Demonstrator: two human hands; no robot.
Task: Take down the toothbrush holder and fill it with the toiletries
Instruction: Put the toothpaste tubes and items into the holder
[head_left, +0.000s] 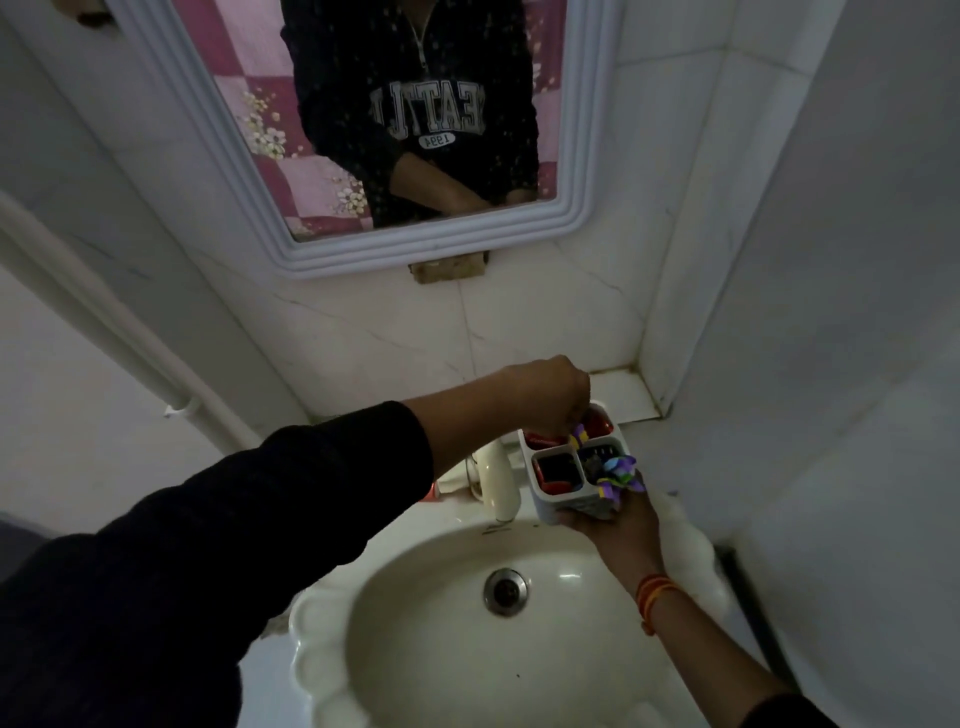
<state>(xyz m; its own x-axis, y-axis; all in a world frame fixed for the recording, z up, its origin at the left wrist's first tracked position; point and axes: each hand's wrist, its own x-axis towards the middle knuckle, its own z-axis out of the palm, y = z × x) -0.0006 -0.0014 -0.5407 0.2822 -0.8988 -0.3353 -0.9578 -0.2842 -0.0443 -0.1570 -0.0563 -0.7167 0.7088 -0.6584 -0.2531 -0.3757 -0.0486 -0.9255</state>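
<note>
A white toothbrush holder (563, 501) with several compartments is held over the back right of the sink. My right hand (618, 525) grips it from below. A red tube (543, 441) and other red items sit in its compartments, and a purple and blue toothbrush (618, 475) sticks out at the right. My left hand (545, 395) reaches over the holder's back compartment, fingers pinched down on the top of a purple item (577, 434) standing in it.
The white sink basin (415, 649) with its metal drain (505, 592) lies below. A white tap (498, 483) stands left of the holder. A mirror (363, 130) hangs on the tiled wall above. A tiled ledge (623, 395) sits in the back corner.
</note>
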